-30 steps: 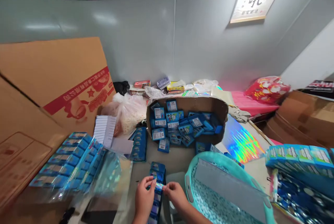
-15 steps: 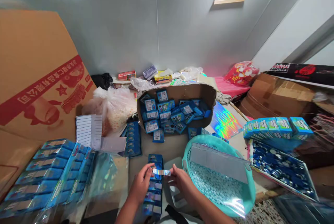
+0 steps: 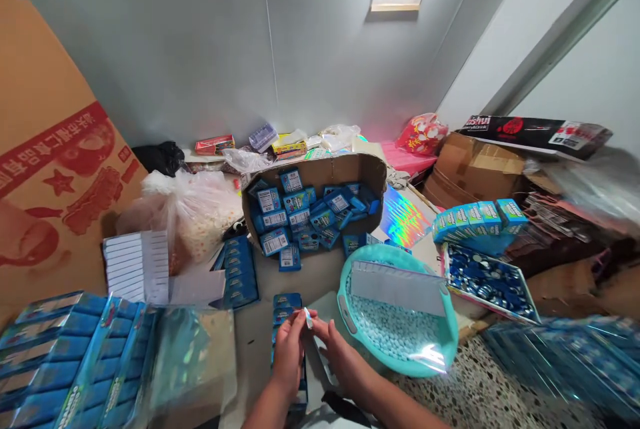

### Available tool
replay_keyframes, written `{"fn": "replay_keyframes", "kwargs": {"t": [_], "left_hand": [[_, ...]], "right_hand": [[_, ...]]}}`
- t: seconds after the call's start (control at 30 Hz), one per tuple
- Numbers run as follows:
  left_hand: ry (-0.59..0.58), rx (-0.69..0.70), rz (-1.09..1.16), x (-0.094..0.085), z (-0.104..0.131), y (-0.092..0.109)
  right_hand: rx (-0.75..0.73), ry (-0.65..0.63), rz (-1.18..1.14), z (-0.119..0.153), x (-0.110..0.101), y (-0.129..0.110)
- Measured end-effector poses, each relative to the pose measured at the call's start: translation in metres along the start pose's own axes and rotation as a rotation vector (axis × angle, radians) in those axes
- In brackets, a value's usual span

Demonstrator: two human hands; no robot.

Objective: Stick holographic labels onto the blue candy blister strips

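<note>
Low in the middle of the view, my left hand (image 3: pixel 289 351) pinches a small shiny silver strip (image 3: pixel 308 317) between thumb and fingers. My right hand (image 3: pixel 336 350) is close beside it, fingers bent and thumb near the strip's other side; its grip is too small to make out. Below my left hand lies a row of blue boxes (image 3: pixel 287 300), partly covered by the hand. Ahead, an open cardboard box (image 3: pixel 320 166) holds many small blue boxes. To the right stands a turquoise basin (image 3: pixel 453 342) of pale blue pellets with a clear-and-white sheet across it.
Wrapped blue packs (image 3: pixel 65 356) fill the lower left, beside clear plastic sheets (image 3: pixel 193 356). A tray of blue wrapped pieces (image 3: pixel 487 282) and a blue box stack (image 3: pixel 477 219) are at right. A tall carton (image 3: pixel 50 116) stands at left.
My hands have come closer together, and the strip, stretched between them before, now shows end-on and short. The camera view has turned to the right.
</note>
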State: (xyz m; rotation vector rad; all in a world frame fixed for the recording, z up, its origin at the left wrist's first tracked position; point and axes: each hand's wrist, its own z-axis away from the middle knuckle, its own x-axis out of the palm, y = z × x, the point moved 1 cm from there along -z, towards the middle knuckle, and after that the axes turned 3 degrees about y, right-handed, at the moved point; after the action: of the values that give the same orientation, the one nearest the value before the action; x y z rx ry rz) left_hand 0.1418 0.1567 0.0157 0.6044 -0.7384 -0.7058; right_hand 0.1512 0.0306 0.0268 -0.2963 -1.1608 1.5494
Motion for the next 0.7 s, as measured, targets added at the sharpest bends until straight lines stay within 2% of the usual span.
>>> {"fn": "replay_keyframes", "kwargs": {"t": [0.13, 0.23, 0.33, 0.43, 0.5, 0.6, 0.63, 0.7], "left_hand": [[-0.062, 0.036, 0.019, -0.001, 0.005, 0.001], [-0.125, 0.118, -0.152, -0.004, 0.006, -0.001], [-0.088, 0.205, -0.28, -0.005, 0.0, 0.0], [-0.016, 0.214, -0.318, -0.008, -0.007, 0.004], [0.025, 0.209, -0.33, -0.013, -0.008, 0.005], [0.097, 0.196, -0.299, -0.023, -0.004, 0.002], [0.109, 0.163, -0.273, -0.025, -0.001, 0.0], [0.06, 0.026, -0.164, -0.027, 0.007, -0.004]], "right_hand": [[-0.021, -0.049, -0.041, 0.006, 0.002, -0.001], [0.008, -0.025, -0.036, 0.009, -0.005, 0.005], [0.078, 0.126, 0.108, 0.002, -0.019, 0.024], [0.088, 0.318, 0.289, -0.011, -0.036, 0.035], [0.003, 0.382, 0.347, -0.018, -0.04, 0.029], [-0.172, 0.382, 0.356, -0.021, -0.032, 0.006], [-0.23, 0.38, 0.336, -0.02, -0.026, -0.002], [-0.334, 0.367, 0.287, -0.016, -0.015, -0.013]]}}
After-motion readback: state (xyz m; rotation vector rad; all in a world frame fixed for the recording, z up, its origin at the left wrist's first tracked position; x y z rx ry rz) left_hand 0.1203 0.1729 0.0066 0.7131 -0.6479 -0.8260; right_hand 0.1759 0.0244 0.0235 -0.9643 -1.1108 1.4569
